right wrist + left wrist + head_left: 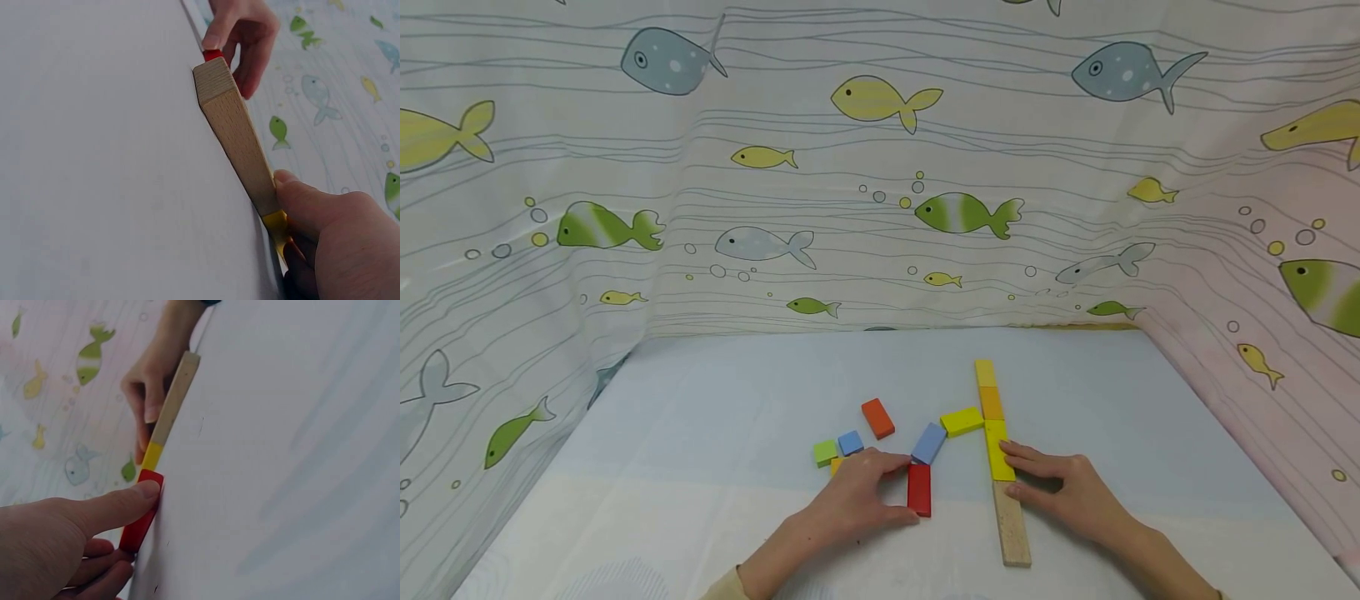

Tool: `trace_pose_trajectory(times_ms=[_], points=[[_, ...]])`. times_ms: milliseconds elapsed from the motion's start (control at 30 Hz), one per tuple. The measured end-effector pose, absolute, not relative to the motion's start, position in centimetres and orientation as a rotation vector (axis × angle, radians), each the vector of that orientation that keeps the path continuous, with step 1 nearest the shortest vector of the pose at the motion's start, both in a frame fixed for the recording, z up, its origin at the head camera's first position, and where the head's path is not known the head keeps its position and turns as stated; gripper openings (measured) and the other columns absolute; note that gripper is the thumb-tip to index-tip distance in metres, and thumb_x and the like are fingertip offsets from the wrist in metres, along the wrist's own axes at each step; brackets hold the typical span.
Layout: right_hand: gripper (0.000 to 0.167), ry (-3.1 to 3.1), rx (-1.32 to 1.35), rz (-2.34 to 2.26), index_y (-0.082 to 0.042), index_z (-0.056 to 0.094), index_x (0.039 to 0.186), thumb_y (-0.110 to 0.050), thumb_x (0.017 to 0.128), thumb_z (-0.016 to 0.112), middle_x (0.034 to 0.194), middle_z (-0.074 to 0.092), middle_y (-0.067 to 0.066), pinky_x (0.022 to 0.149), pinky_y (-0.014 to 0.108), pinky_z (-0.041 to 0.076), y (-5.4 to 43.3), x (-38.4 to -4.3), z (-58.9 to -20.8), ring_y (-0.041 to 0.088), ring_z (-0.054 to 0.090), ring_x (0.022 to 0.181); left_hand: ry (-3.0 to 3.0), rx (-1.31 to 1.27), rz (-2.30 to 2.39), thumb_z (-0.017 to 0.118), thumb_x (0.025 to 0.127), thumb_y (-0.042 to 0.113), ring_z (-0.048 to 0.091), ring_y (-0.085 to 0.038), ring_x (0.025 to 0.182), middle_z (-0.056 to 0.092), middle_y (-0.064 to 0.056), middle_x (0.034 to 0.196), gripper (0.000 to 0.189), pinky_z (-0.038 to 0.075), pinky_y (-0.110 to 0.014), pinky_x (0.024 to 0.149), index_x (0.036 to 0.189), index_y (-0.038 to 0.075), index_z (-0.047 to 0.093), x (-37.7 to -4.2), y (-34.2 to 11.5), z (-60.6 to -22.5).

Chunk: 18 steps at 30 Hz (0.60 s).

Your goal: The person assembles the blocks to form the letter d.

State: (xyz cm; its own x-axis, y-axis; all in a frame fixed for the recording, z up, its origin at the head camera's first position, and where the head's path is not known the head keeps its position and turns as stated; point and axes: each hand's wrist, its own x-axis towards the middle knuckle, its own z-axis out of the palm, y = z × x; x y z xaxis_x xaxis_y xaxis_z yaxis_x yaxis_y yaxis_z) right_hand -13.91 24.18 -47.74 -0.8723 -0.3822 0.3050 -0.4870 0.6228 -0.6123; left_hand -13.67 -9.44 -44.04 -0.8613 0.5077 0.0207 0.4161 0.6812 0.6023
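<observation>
My left hand pinches a red block lengthwise, thumb at the near end and fingers at the far end. Just beyond it, a blue block lies slanted towards a yellow block, which meets a straight row of blocks. My right hand touches the row's right side, a finger on a long yellow block and the thumb by a plain wooden block. In the right wrist view, the thumb rests against the wooden block near the yellow joint; the other fingers are partly hidden.
An orange block and a pale yellow one form the row's far end. Left of the red block lie an orange-red block, a blue cube, a green cube and a partly covered orange piece. A fish-print curtain surrounds the table.
</observation>
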Motion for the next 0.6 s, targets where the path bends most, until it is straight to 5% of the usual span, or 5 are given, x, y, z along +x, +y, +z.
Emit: trace_pose_trajectory(times_ms=[600], points=[[0.048, -2.696, 0.742, 1.107, -0.019, 0.071, 0.125, -0.042, 0.084, 0.077, 0.133, 0.064, -0.011, 0.096, 0.016, 0.048, 24.19, -13.90, -47.71, 0.014, 0.060, 0.122, 2.757, 0.776, 0.932, 0.086, 0.078, 0.037, 0.061, -0.007, 0.104, 0.069, 0.006, 0.120, 0.064, 0.055, -0.024, 0.089, 0.133, 0.013, 0.065, -13.48, -9.43, -43.97]])
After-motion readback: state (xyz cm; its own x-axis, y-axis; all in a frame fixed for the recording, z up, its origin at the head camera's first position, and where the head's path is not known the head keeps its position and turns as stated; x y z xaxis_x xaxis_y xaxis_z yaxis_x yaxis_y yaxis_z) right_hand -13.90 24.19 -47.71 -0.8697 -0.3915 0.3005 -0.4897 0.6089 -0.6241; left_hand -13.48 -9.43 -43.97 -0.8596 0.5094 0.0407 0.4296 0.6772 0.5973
